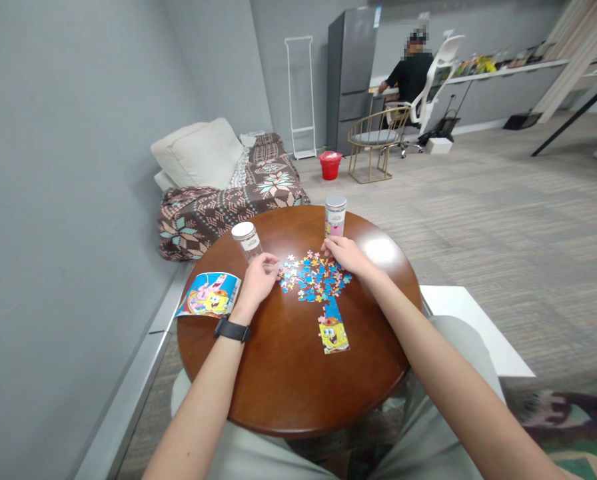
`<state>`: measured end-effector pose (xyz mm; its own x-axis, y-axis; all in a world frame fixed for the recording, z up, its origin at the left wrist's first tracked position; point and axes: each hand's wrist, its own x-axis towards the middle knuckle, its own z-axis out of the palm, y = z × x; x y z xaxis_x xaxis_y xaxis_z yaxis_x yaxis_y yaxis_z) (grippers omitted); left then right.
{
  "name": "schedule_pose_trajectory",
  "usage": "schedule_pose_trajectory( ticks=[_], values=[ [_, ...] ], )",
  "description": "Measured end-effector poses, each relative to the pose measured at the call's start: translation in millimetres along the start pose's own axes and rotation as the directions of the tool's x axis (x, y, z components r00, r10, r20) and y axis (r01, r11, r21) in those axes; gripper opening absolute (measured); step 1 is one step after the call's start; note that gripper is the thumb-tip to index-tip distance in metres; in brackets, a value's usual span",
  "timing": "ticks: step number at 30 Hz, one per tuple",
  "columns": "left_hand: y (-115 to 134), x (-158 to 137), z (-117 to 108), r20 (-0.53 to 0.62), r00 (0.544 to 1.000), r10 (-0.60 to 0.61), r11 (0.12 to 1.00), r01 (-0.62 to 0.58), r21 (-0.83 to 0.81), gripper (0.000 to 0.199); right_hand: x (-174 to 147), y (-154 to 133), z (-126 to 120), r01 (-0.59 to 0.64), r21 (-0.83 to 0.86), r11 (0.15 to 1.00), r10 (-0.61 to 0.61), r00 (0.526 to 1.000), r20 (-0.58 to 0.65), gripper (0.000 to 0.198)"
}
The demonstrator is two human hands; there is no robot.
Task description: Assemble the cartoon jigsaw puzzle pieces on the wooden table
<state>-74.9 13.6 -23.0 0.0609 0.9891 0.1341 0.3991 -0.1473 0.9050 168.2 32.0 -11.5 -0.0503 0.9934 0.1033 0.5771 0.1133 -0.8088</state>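
A loose pile of jigsaw puzzle pieces (314,276), mostly blue with some pink and yellow, lies mid-table. My left hand (259,281), with a black watch on its wrist, rests at the pile's left edge. Its fingers are bent in toward the thumb; anything between them is too small to make out. At the pile's far right edge is my right hand (347,255), its fingers curled down and closed, the tips partly hidden. Nearer me lies a joined strip of puzzle (334,333) showing a yellow cartoon face below a blue part.
A clear jar with a white lid (248,241) stands beyond my left hand; a labelled jar with a silver lid (335,215) stands just beyond my right. A cartoon picture sheet (210,295) overhangs the left edge of the round table (288,387). A person (412,75) sits far back.
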Motion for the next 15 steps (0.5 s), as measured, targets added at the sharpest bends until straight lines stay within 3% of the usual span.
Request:
schedule_pose_trajectory(
  ticks=[4,11,15],
  values=[
    [6.2,-2.4,1.2,-0.022,0.997,-0.076,0.984,0.071,-0.165,0.018,-0.8,-1.0,-0.6,0.002,0.001,1.0,-0.002,1.0,0.0,0.033],
    [10.5,-5.2,2.2,0.003,0.997,-0.074,0.968,0.072,-0.239,0.035,-0.8,-2.1,-1.0,-0.016,-0.008,1.0,0.016,1.0,0.007,0.033],
    [9.9,-4.5,2.6,-0.001,0.997,-0.079,0.958,0.076,-0.276,0.032,-1.6,-3.0,-1.5,-0.024,-0.001,1.0,0.024,1.0,0.008,0.033]
  ],
)
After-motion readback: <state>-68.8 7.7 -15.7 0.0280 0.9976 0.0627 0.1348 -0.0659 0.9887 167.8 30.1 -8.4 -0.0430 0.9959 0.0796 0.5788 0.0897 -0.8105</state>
